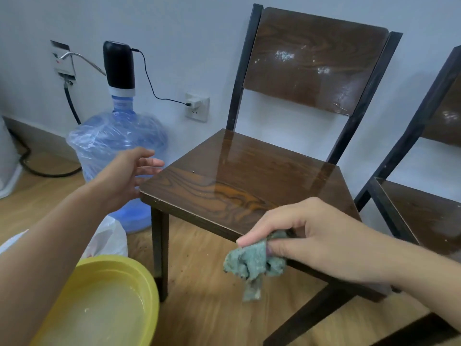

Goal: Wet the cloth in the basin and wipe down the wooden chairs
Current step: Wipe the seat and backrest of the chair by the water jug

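A dark wooden chair [249, 181] with black metal legs stands against the wall in the middle; its seat looks glossy and its backrest has white smudges. My right hand [311, 236] is shut on a crumpled green cloth [252, 268], which hangs just off the seat's front edge. My left hand [127, 176] hovers open, fingers spread, beside the seat's left corner, holding nothing. A yellow basin [147, 283] with cloudy water sits on the floor at the lower left. A second wooden chair [429, 216] is partly visible at the right edge.
A large blue water bottle [112, 143] with a black pump on top stands left of the chair, its cable running to a wall socket [197, 107]. A white plastic bag [109, 238] lies by the basin. The floor is light wood.
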Demonstrator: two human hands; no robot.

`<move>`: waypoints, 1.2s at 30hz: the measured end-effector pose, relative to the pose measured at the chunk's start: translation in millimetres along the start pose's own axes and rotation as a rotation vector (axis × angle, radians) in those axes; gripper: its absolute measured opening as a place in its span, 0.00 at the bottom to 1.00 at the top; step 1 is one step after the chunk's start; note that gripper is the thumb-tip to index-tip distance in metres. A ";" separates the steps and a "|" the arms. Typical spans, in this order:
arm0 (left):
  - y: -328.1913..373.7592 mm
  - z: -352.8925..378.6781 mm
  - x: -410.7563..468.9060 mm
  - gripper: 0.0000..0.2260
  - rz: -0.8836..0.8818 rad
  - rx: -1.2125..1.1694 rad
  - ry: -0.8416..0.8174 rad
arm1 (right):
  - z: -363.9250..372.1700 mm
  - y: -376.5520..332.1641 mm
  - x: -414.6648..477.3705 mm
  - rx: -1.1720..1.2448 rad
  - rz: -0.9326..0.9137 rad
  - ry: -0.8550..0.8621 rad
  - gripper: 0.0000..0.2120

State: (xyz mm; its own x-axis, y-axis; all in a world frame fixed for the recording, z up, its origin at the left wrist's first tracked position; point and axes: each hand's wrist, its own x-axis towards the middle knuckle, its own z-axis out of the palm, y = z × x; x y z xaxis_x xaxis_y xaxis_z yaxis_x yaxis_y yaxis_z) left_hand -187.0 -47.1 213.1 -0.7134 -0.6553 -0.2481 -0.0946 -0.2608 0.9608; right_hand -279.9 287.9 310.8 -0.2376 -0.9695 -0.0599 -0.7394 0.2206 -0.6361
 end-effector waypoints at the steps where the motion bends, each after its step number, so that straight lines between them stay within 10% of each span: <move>1: -0.4 -0.2 -0.6 0.14 -0.002 -0.011 0.005 | -6.3 -2.3 10.9 0.020 -0.002 0.022 0.15; 10: 6.1 4.4 -4.2 0.14 -0.010 0.039 0.085 | -20.3 56.7 201.9 0.046 0.256 0.735 0.14; 20: 9.7 -18.4 1.1 0.19 -0.068 0.246 0.130 | 36.9 4.8 136.2 -0.136 -0.106 0.205 0.15; 27: 31.3 15.2 14.0 0.15 0.067 0.414 0.174 | -32.4 22.1 58.7 -0.143 0.001 -0.135 0.15; 31: 63.2 52.7 33.2 0.17 0.102 0.522 0.123 | -97.1 89.5 48.3 -0.063 0.199 0.168 0.18; 36: 97.5 91.2 63.2 0.21 0.157 0.500 0.127 | -162.8 180.0 77.5 -0.060 0.426 0.999 0.17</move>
State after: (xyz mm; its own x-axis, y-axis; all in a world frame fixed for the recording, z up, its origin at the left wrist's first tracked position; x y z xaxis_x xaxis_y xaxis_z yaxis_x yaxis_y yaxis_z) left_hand -304.6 -49.3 302.4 -0.6590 -0.7479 -0.0803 -0.3349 0.1961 0.9217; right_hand -534.0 269.8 316.9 -0.8669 -0.2930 0.4034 -0.4979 0.5491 -0.6712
